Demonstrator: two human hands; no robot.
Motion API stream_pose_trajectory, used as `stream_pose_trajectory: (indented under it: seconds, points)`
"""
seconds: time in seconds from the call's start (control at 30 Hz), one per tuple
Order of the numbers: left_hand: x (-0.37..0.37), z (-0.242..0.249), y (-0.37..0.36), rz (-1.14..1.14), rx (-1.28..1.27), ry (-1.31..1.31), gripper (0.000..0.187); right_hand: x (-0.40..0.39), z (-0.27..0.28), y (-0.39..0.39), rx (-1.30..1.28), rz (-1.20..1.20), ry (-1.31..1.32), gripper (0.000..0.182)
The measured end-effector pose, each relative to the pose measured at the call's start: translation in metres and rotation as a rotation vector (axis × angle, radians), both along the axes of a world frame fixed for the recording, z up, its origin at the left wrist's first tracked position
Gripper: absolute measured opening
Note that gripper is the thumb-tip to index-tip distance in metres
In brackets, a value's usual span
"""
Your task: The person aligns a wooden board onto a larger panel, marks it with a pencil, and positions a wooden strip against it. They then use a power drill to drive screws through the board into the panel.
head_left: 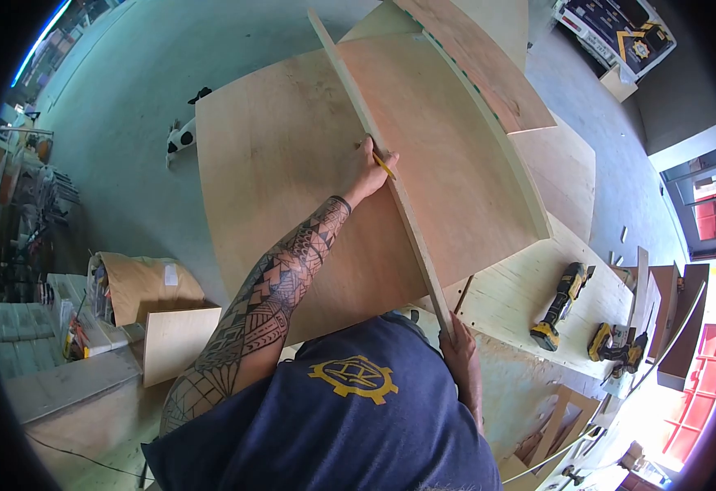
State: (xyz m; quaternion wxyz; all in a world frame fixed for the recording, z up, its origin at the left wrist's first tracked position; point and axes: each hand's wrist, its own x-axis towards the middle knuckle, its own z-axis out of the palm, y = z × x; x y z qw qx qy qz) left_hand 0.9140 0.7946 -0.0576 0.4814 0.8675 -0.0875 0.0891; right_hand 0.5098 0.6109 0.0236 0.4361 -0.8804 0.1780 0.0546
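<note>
A long, narrow wooden strip [407,214] lies across a large plywood sheet [272,155], running from the far edge toward my body. My left hand [372,170], on a tattooed arm, is closed at the middle of the strip, with a yellow pencil [383,166] held in its fingers. Its fingertips touch the strip. Close to my body, my right hand [461,350] is wrapped around the strip's near end, which sticks out past the sheet's edge. Part of that hand is hidden by the strip and my dark blue shirt.
More boards [489,69] lie along the sheet's right side. Two yellow-and-black power tools, one a multi-tool-like body [561,307], the other a drill [619,347], rest on the bench at right. A black-and-white dog [181,139] is on the floor at left. A brown paper bag [152,288] stands lower left.
</note>
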Motion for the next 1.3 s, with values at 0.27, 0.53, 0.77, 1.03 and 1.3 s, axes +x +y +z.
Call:
stream_pose_trajectory:
  seconds: [0.27, 0.53, 0.77, 1.03, 1.3]
  points:
    - [-0.002, -0.009, -0.005, 0.063, -0.03, -0.015, 0.07, 0.003, 0.003, -0.001, 0.004, 0.009, 0.008, 0.055]
    - [-0.005, 0.014, 0.002, -0.086, -0.108, 0.111, 0.07, 0.005, 0.009, 0.001, 0.001, 0.014, 0.013, 0.057]
    - [0.0, -0.005, -0.003, -0.085, -0.152, 0.112, 0.065, 0.005, 0.008, 0.0, 0.006, 0.013, -0.002, 0.057]
    - [0.012, -0.022, -0.002, -0.096, -0.186, 0.178, 0.057, 0.005, 0.013, 0.0, 0.016, -0.022, 0.073, 0.056]
    - [0.017, -0.019, 0.005, -0.192, -0.262, 0.289, 0.09, -0.009, 0.041, -0.013, 0.069, -0.126, 0.404, 0.07]
